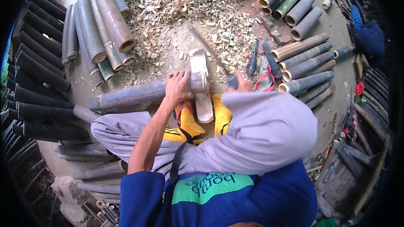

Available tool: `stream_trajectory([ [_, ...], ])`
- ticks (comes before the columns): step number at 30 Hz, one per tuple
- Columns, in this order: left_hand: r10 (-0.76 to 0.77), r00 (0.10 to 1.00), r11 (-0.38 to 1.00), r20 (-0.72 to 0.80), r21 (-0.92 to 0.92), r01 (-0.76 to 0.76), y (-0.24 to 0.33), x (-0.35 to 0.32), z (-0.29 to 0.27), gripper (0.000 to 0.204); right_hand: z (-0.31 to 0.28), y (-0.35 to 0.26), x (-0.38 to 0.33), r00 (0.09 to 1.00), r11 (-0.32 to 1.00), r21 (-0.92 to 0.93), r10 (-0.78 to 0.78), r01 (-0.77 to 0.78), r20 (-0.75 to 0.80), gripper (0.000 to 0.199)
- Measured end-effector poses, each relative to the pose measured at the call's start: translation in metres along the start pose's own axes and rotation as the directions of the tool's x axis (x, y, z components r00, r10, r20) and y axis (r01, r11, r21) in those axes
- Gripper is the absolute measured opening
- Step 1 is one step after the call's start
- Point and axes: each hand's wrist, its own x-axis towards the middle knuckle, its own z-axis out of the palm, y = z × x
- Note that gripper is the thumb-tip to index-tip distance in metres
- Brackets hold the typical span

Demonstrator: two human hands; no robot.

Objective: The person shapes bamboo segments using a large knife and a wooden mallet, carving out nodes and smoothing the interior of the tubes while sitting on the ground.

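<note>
My left hand wraps over a thick grey-brown bamboo tube lying crosswise in front of me. The tube's right end rests on a pale wooden block between my feet in yellow socks. In my right hand, partly hidden by my raised knee, is the dark handle of a long knife. Its narrow blade, slightly blurred, points away and to the left, raised beyond the block and apart from the tube.
Pale bamboo chips cover the ground ahead. Bamboo tubes lie at the left, with more tubes at the right. A black flashlight and a dark curved item with a red strap lie near my right hand.
</note>
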Motion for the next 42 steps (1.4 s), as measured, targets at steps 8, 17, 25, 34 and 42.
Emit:
stream_trajectory([
  [8,-0.035,0.999,0.999,0.014,-0.011,0.035,-0.001,-0.004,-0.005,0.077,0.055,0.011,-0.003,0.992,0.985,0.117,-0.127,0.128,-0.014,0.049],
  [17,-0.014,1.0,0.999,-0.023,-0.037,0.013,0.003,0.005,-0.003,0.078,0.055,0.011,0.02,0.989,0.989,-0.105,-0.097,0.109,0.114,0.043],
  [25,-0.006,1.0,1.0,0.001,-0.028,0.006,0.004,0.004,-0.005,0.081,0.041,-0.027,0.008,0.885,0.921,0.017,-0.368,0.389,-0.285,0.043],
  [34,-0.013,1.0,0.998,-0.014,-0.054,0.012,0.001,0.003,-0.008,0.071,0.046,-0.015,0.012,0.984,0.982,0.096,-0.154,0.163,-0.091,0.041],
  [42,-0.044,0.999,0.999,0.023,-0.007,0.044,0.005,0.004,-0.005,0.076,0.057,0.034,0.022,0.991,0.984,-0.177,-0.009,0.032,0.131,0.046],
])
